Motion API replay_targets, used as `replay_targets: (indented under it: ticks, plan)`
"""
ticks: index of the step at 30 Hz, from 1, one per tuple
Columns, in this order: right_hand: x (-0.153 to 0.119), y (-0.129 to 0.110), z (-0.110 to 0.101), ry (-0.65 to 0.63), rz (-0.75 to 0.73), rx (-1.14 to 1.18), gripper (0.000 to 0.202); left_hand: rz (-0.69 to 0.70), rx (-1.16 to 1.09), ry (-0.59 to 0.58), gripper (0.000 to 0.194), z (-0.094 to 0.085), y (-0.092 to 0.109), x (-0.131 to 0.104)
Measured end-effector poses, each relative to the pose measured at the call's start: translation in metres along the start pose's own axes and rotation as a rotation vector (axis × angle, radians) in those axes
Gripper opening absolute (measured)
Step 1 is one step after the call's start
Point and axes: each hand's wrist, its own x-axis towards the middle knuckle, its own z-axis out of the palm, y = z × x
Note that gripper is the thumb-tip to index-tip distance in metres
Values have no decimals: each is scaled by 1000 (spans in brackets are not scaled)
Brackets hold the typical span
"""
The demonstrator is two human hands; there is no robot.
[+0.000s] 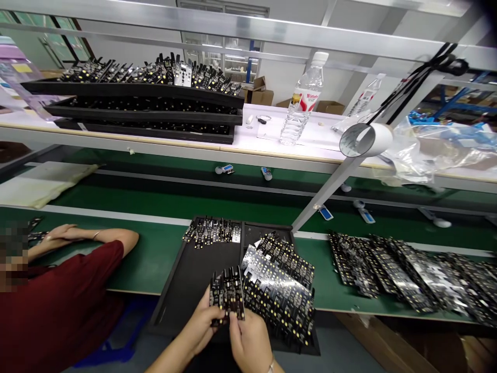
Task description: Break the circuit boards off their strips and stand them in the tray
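A small stack of black circuit boards point(227, 296) is held upright between my two hands, over the black tray point(178, 290). My left hand point(204, 321) grips the stack's left and lower edge, thumb in front. My right hand point(250, 336) is closed on its lower right side, with the thumb against the boards. Behind the stack, a row of loose boards point(213, 231) lies in the tray's far left part. Larger board panels point(279, 290) are piled in the right part, close to my right hand.
More board panels point(411, 274) lie on the green bench at the right. A person in a red shirt point(62, 311) leans on the bench at the left. Stacked black trays point(147, 116), a water bottle point(303, 101) and a white tube point(365, 140) are on or near the shelf.
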Motion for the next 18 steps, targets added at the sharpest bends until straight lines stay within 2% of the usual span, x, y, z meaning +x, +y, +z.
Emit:
replay_targets:
  ticks: [2, 4, 7, 10, 12, 14, 18]
  plan:
    - [3, 1, -1, -105, 105, 69, 36, -39, -80, -35, 61, -5, 0, 0]
    - [5, 4, -2, -164, 185, 128, 37, -7, -73, -10, 62, -6, 3, 0]
    - [8, 13, 1, -141, 293, 291, 43, 82, -43, 74, 85, -4, 10, 2]
    - [14, 24, 10, -161, 318, 412, 47, 52, -15, 88, 101, -4, 13, 8]
    - [20, 29, 17, -235, 329, 346, 48, 34, 61, 102, 101, -7, 11, 15]
    - [25, 31, 25, -308, 357, 158, 49, 57, 155, 134, 98, -13, 7, 24]
    - [43, 27, 41, -368, 422, -110, 41, 311, 405, 259, 87, -32, 1, 54]
